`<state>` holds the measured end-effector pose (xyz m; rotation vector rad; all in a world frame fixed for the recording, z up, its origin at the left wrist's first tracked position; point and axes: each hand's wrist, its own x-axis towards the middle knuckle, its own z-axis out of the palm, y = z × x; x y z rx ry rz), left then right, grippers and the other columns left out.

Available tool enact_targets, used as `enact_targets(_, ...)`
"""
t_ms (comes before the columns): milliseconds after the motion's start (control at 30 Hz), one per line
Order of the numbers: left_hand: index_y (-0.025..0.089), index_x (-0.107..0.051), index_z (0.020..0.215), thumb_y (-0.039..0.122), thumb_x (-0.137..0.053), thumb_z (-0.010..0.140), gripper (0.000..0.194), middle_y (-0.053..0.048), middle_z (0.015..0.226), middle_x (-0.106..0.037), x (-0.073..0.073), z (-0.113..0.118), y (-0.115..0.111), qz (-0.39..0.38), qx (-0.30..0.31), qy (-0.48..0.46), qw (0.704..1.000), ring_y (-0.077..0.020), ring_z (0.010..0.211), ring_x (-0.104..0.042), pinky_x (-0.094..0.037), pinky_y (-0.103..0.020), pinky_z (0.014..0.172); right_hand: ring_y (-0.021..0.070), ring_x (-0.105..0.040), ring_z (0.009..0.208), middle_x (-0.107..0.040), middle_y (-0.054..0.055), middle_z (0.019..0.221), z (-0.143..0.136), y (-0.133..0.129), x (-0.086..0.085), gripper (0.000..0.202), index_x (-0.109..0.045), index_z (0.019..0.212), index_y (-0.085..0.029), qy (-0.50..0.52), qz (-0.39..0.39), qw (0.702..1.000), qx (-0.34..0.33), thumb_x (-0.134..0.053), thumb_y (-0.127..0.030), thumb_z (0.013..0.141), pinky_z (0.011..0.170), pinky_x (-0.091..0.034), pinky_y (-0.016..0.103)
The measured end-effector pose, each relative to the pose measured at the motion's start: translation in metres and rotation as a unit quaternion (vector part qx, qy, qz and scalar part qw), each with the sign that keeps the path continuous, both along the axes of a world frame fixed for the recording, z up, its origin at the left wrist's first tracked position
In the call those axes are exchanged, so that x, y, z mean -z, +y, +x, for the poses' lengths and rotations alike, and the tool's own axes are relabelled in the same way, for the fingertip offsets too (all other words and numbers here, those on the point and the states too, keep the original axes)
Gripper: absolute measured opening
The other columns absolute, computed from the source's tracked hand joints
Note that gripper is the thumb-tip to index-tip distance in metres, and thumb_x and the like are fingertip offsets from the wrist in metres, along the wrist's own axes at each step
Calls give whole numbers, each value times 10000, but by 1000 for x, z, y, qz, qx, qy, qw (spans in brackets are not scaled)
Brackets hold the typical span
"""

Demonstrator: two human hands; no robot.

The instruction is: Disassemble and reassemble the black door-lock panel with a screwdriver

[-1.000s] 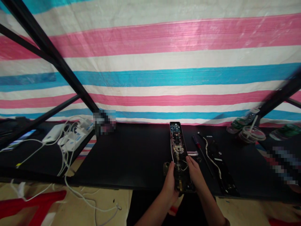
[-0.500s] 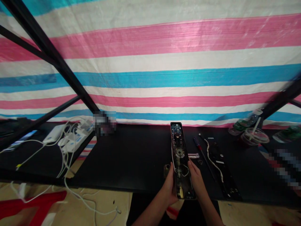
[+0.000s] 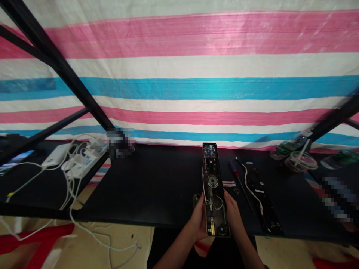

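A long, narrow black electronic lock panel (image 3: 215,220), its inside facing up, is held at the near table edge. A circuit board (image 3: 209,150) shows at its far end, with a round hub, thin wires and a brass-coloured piece further down. My left hand (image 3: 198,220) is closed on its left side and my right hand (image 3: 232,211) on its right. Beside my left fingers sits a small metal part (image 3: 195,200), partly hidden. To the right lie a screwdriver (image 3: 234,171), a small shiny strip (image 3: 229,184) and a little ring-like piece (image 3: 236,191).
A long black cover plate (image 3: 267,209) lies on the right, with a white cable (image 3: 253,192) along it. Beyond are a lidded drink cup (image 3: 301,162) and plastic bottles (image 3: 284,149). A power strip (image 3: 84,164) with tangled cables is at left. Black frame bars (image 3: 70,82) slant up either side.
The lock panel tips slightly between my hands, and its board end looks darker. My grip stays the same; the whole scene shifts a little leftward and up with the camera.
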<state>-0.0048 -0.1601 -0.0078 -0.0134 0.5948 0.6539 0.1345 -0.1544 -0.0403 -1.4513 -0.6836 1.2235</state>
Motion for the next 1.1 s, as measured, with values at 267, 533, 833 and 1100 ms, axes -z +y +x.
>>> enact_targets(267, 128, -706, 1145, 523, -537, 926, 483, -121, 951, -798, -3, -1, -3, -16, -62, 12, 998, -307, 924, -755, -505, -442, 950, 342, -584, 1301, -677, 113, 1341, 7, -5, 7, 683, -720, 1242, -216, -24, 45, 999, -18, -689, -705, 766, 1134, -414, 525)
enact_targets(533, 108, -737, 1098, 518, -546, 939, 480, -144, 989, -797, -5, 0, -4, -16, -70, -17, 997, -331, 1009, -739, -477, -469, 1009, 339, -539, 1353, -628, 111, 1403, 6, -6, 4, 679, -683, 1303, -227, -40, 76, 996, -31, -709, -657, 777, 1173, -367, 520)
enact_targets(833, 123, -727, 1141, 578, -504, 952, 541, -145, 1041, -789, 1, 0, -4, -7, -44, -47, 998, -333, 1066, -718, -452, -481, 1040, 316, -495, 1395, -590, 95, 1448, 6, -8, 2, 672, -661, 1332, -243, -39, 89, 995, -31, -649, -682, 824, 1207, -318, 502)
enact_targets(1100, 136, -715, 1172, 545, -482, 971, 512, -139, 1059, -786, -1, 3, -4, 4, -53, -41, 998, -329, 1070, -716, -440, -487, 1048, 324, -506, 1385, -598, 97, 1438, 7, -6, 1, 676, -672, 1317, -246, -18, 74, 997, -30, -666, -689, 807, 1191, -342, 512)
